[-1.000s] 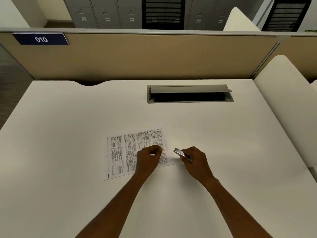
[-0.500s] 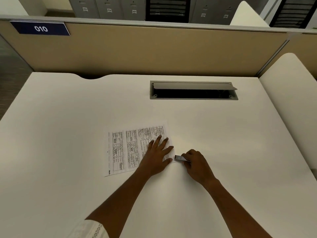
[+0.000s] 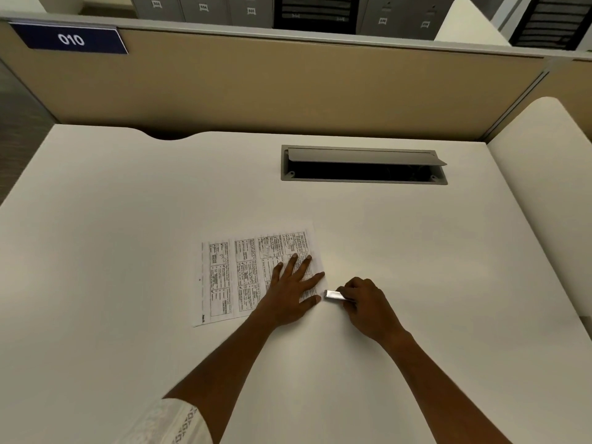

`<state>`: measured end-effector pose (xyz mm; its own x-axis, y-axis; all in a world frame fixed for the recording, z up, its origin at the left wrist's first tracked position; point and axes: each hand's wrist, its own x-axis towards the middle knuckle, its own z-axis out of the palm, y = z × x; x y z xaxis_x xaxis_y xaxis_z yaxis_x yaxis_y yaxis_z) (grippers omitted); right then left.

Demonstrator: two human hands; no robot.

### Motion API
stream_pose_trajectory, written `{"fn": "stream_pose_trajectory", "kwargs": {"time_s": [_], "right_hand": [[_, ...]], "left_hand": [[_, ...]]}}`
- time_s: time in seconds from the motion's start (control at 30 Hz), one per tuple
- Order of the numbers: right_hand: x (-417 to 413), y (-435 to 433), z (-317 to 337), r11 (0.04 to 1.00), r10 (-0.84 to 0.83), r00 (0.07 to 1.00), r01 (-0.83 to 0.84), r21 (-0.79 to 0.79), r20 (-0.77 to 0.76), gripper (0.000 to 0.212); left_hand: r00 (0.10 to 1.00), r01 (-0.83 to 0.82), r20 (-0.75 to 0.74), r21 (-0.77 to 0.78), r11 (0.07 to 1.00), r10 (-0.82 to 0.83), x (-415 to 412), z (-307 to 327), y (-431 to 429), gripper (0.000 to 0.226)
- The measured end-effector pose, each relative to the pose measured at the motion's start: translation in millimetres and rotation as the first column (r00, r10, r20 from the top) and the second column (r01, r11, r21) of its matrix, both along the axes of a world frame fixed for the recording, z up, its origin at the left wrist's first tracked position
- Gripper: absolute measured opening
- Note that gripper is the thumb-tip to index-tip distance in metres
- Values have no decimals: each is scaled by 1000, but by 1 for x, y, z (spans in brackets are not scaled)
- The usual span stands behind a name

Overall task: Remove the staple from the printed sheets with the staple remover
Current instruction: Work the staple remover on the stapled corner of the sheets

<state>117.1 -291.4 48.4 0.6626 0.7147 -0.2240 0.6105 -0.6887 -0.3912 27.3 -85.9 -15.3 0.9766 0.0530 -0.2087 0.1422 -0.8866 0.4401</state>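
Observation:
The printed sheets (image 3: 237, 270) lie flat near the middle of the white desk (image 3: 128, 219), text sideways. My left hand (image 3: 293, 291) rests palm down on their right part, fingers spread, pressing the paper. My right hand (image 3: 365, 304) sits just right of the sheets' near right corner and grips a small shiny metal staple remover (image 3: 333, 295), its tip pointing left at that corner, almost touching my left thumb. The staple itself is too small to make out.
A grey cable hatch (image 3: 363, 165) with its flap raised is set into the desk behind the sheets. A tan partition (image 3: 288, 88) with a "010" sign (image 3: 70, 40) closes the back. A white rounded panel (image 3: 551, 187) stands at the right.
My left hand has gone from a fist to flat with spread fingers on the sheets. My right hand lowered the staple remover toward the desk and brought its tip to the sheets' corner.

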Motion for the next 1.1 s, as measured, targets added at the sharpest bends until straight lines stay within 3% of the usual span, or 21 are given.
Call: {"fn": "stream_pose_trajectory", "kwargs": {"time_s": [0.7, 1.1], "right_hand": [[-13, 14, -9, 997, 11, 992, -20, 71, 125, 18], [-7, 16, -10, 989, -31, 1000, 30, 142, 1, 19]], "left_hand": [[997, 43, -67, 65, 997, -39, 1, 5, -1, 61], [999, 27, -36, 90, 996, -24, 0, -1, -3, 61]]}}
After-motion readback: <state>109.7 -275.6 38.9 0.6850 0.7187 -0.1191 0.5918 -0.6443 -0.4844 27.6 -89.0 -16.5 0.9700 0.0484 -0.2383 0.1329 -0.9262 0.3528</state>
